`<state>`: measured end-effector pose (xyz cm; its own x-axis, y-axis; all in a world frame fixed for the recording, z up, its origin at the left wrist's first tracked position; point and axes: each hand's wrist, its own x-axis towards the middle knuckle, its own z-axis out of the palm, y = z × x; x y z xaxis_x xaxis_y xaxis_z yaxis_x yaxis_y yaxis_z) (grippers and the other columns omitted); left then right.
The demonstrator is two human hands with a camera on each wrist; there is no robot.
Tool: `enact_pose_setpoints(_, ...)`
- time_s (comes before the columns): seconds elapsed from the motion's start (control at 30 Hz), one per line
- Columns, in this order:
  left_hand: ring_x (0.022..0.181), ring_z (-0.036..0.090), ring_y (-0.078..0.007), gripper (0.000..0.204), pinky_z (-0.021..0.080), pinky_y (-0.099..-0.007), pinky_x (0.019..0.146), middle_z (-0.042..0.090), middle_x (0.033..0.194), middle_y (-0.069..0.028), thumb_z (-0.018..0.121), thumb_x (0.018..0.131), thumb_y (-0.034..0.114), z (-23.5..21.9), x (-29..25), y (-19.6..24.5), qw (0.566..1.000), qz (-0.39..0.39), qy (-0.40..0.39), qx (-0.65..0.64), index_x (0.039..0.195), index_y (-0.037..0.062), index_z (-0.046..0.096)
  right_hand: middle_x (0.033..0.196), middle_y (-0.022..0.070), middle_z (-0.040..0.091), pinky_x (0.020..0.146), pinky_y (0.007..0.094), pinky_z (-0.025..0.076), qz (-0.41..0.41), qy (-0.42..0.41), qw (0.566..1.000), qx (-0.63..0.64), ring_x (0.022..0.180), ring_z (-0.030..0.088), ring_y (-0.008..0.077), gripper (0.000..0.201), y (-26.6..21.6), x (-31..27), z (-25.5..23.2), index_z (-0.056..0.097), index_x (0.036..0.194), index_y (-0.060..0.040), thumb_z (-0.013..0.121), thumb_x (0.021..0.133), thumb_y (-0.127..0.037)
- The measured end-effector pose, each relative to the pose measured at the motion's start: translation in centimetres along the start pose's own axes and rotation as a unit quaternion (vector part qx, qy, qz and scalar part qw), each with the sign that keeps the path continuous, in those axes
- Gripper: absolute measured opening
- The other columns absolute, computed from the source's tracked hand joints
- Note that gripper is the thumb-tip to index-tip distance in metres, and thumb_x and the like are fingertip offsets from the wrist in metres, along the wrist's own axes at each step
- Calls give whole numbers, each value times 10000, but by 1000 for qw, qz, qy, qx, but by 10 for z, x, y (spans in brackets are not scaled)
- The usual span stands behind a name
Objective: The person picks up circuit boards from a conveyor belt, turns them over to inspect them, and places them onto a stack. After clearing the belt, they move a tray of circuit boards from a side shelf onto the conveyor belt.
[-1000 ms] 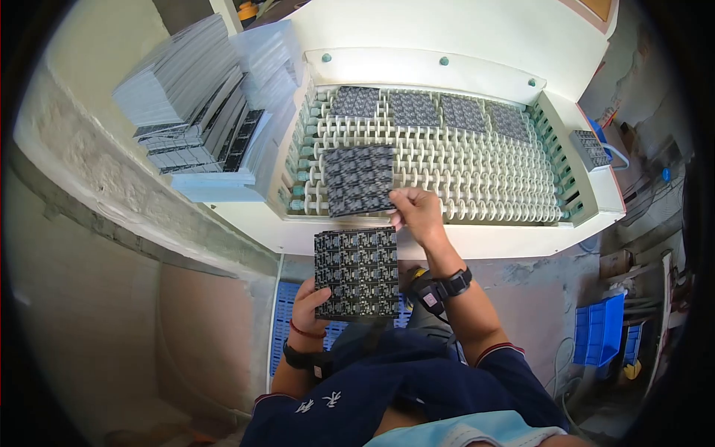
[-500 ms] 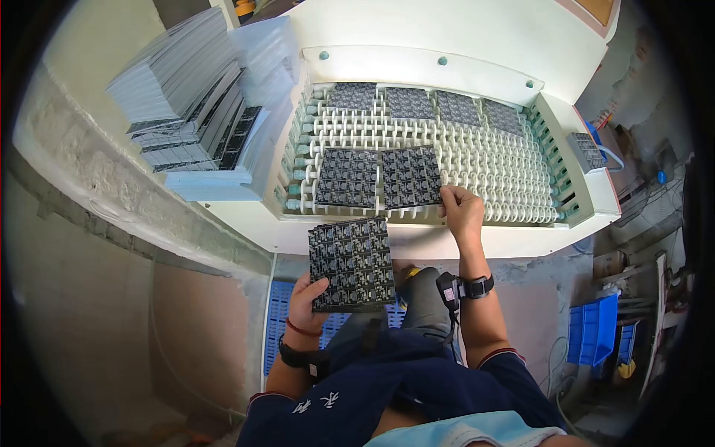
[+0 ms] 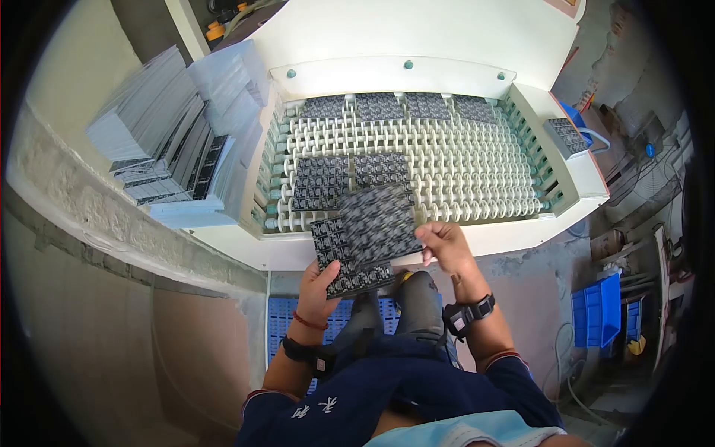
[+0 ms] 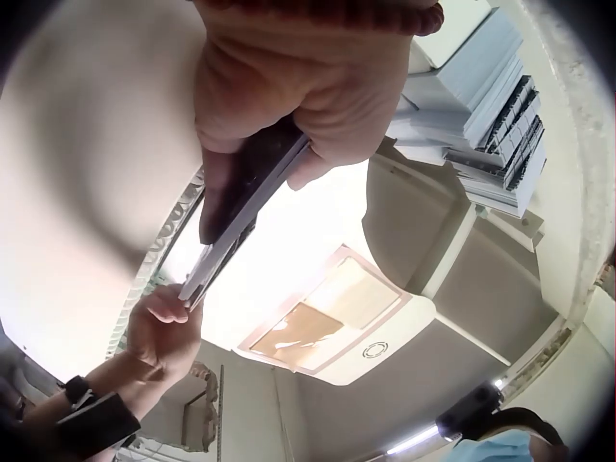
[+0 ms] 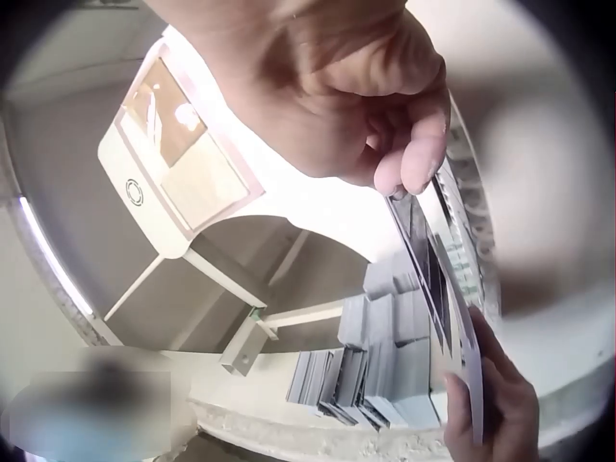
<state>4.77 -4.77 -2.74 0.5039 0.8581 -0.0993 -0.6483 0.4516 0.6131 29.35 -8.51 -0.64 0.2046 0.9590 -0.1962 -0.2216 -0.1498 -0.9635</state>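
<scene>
In the head view the left hand [image 3: 318, 289] grips a stack of dark circuit panels [image 3: 328, 242] by its lower left corner, thumb on top. Above the stack, the right hand [image 3: 449, 249] pinches the right edge of a motion-blurred panel [image 3: 380, 223], which covers much of the stack. Just beyond, two panels [image 3: 320, 182] lie side by side on the white rollers [image 3: 477, 179]. The left wrist view has the stack edge-on [image 4: 252, 192] in the left hand [image 4: 298, 87]. Thumb and finger of the right hand [image 5: 356, 106] hold a panel corner in the right wrist view.
Four panels [image 3: 378, 106] lie in a row at the rollers' far side. Piles of panels and pale sheets [image 3: 160, 127] stand left of the roller bed. A small panel stack [image 3: 566, 138] sits on the machine's right ledge. Blue crates [image 3: 596, 313] are at the right on the floor.
A second panel was laid beside the first on the near rollers and let go. The right hand has come back toward the stack and now holds another panel. The head view has shifted.
</scene>
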Motion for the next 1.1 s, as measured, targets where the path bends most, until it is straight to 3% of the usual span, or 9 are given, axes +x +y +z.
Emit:
enact_pose_setpoints(0.23, 951, 574, -235, 288, 486, -384, 827, 558, 1077, -141, 444, 858, 0, -6, -15, -4, 1000, -10, 9, -14, 1143, -45, 452, 516, 16, 516, 380, 215, 395, -101, 150, 970, -163, 413, 486, 82, 210, -42, 39, -92, 613, 739, 25, 597, 821, -168)
enact_pose_setpoints(0.3, 948, 577, -233, 274, 485, -377, 824, 562, 1073, -141, 441, 861, 3, -9, -18, -5, 1000, -19, 5, -10, 1130, -46, 465, 492, 15, 507, 383, 233, 365, -127, 215, 881, -403, 404, 472, 85, 224, -40, 50, -113, 630, 712, 33, 595, 798, -171)
enact_pose_setpoints(0.53, 941, 577, -237, 258, 482, -371, 821, 562, 1070, -149, 439, 867, 16, -15, -23, -2, 1000, -15, 23, -15, 1113, -54, 475, 482, 1, 474, 390, 243, 315, -130, 295, 895, -310, 416, 425, 70, 246, -79, 40, -199, 629, 689, 45, 613, 773, -186)
enact_pose_setpoints(0.7, 970, 564, -250, 283, 472, -379, 838, 544, 1099, -161, 437, 869, 27, -13, -22, -6, 1000, -14, -6, -26, 1140, -54, 451, 525, 26, 514, 445, 267, 342, -197, 360, 774, -483, 474, 459, 81, 274, -67, 36, -231, 594, 636, 58, 594, 776, -178)
enact_pose_setpoints(0.8, 985, 557, -264, 307, 464, -386, 849, 537, 1109, -172, 431, 866, 39, -14, -25, -9, 999, -23, -10, -34, 1155, -64, 433, 566, 34, 558, 453, 250, 364, -197, 332, 807, -448, 494, 468, 72, 225, -56, 19, -186, 636, 720, 53, 591, 772, -162)
enact_pose_setpoints(0.87, 991, 555, -273, 322, 461, -391, 855, 535, 1110, -180, 426, 863, 46, -13, -23, -9, 999, -32, -6, -37, 1161, -75, 425, 558, 23, 571, 444, 225, 371, -177, 284, 869, -363, 498, 471, 59, 165, -41, 3, -133, 658, 738, 10, 600, 793, -135)
enact_pose_setpoints(0.97, 1006, 547, -313, 373, 450, -441, 867, 521, 1118, -220, 421, 831, 66, -12, -20, -9, 996, -43, -20, -77, 1165, -98, 403, 632, 3, 594, 446, 186, 391, -113, 101, 962, -227, 507, 474, 42, 143, 2, -16, -73, 670, 811, -23, 636, 801, -162)
enact_pose_setpoints(1.03, 1005, 546, -323, 406, 445, -441, 873, 511, 1127, -233, 427, 796, 54, -13, -22, -7, 994, -57, -43, -78, 1164, -115, 394, 620, -8, 586, 435, 171, 384, -9, 16, 987, -157, 513, 484, 29, 188, 15, -33, -30, 667, 815, -37, 646, 801, -223)
enact_pose_setpoints(1.1, 993, 554, -309, 383, 451, -417, 867, 526, 1109, -224, 420, 801, 38, -16, -24, -8, 995, -60, -38, -65, 1152, -115, 413, 624, -26, 580, 433, 158, 381, 6, -65, 993, -94, 522, 488, 21, 192, 25, -43, 2, 661, 831, -40, 645, 801, -229)
